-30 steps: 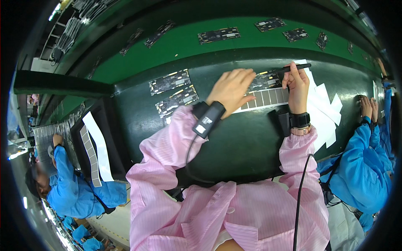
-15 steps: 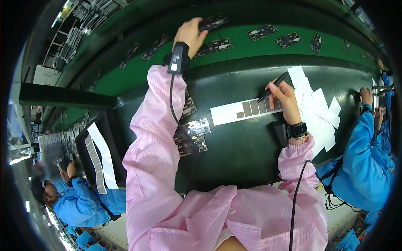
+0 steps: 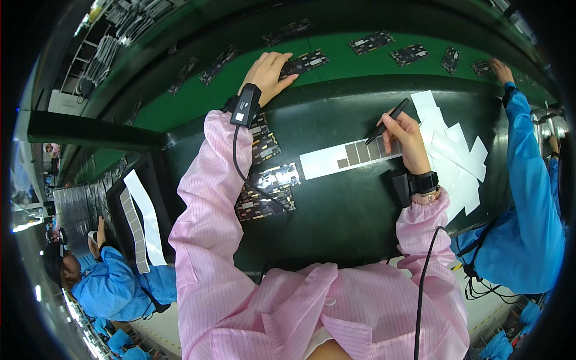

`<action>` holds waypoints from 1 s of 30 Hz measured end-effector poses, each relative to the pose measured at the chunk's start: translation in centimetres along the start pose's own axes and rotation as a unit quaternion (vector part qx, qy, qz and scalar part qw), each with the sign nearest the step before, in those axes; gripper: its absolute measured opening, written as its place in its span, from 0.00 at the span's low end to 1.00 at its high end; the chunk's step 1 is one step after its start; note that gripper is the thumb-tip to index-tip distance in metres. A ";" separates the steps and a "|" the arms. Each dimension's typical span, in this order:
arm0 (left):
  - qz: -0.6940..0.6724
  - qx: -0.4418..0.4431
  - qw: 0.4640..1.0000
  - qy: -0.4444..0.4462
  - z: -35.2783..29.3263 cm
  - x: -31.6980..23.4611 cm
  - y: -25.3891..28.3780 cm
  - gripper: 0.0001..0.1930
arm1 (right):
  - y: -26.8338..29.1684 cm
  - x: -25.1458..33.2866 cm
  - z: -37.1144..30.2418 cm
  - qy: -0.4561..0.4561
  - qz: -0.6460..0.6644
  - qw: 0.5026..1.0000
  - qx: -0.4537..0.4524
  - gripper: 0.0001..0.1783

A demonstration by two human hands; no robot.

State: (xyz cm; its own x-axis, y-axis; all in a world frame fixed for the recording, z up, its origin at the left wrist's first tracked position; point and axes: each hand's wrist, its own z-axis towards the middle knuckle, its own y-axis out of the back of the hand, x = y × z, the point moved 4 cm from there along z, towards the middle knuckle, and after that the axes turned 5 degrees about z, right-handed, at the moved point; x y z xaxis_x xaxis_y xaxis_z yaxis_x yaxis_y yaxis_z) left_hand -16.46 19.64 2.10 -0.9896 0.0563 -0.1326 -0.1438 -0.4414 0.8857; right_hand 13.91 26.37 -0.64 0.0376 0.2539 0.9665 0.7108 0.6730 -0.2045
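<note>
My left hand point(image 3: 268, 77) reaches to the green belt at the back, thumb and fingers at the left end of a black circuit board point(image 3: 309, 61). My right hand point(image 3: 405, 137) is closed around slim black pointed tweezers point(image 3: 391, 118). Their tip points down at a row of grey-brown rectangular stickers point(image 3: 357, 154) on a white backing strip point(image 3: 321, 164). The strip's right end passes under my right hand. Several more circuit boards point(image 3: 267, 201) lie on the dark bench beside my left forearm, one with a shiny silvery surface. My sleeve partly covers them.
Loose white paper strips point(image 3: 453, 159) are heaped right of my right hand. A black tray point(image 3: 162, 198) at left holds another sticker strip point(image 3: 135, 231). More boards point(image 3: 372, 42) lie along the belt. Co-workers in blue sit at both sides; one's hand point(image 3: 501, 71) reaches onto the belt.
My left hand has left the farther board and come down to the nearer one; the farther board now lies further left. The right-hand co-worker's arm has stretched out to the belt.
</note>
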 end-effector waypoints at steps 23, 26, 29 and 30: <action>0.001 0.050 0.983 0.176 -16.1 -7.4 8.7 0.22 | -0.4 -0.2 -1.4 -0.021 -0.028 0.999 0.000 0.13; -0.011 0.034 0.984 0.174 -17.2 -6.8 8.2 0.23 | -0.4 -0.2 -1.6 -0.023 -0.030 0.999 -0.005 0.13; -0.041 0.031 0.988 0.146 -17.2 -6.7 8.4 0.24 | -0.3 -0.3 -1.7 -0.023 -0.033 0.999 -0.003 0.13; -0.059 0.041 0.990 0.124 -16.9 -6.8 8.4 0.24 | -0.3 -0.4 -1.7 -0.022 -0.034 0.999 -0.005 0.13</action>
State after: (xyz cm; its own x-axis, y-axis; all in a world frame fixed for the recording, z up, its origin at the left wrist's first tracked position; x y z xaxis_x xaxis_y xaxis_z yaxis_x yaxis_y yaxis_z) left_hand -10.81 0.38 2.92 -0.9351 -0.1231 -0.3324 -0.2676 -0.3697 0.8898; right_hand 14.86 24.92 -0.67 -0.0420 0.2393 0.9700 0.7178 0.6826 -0.1373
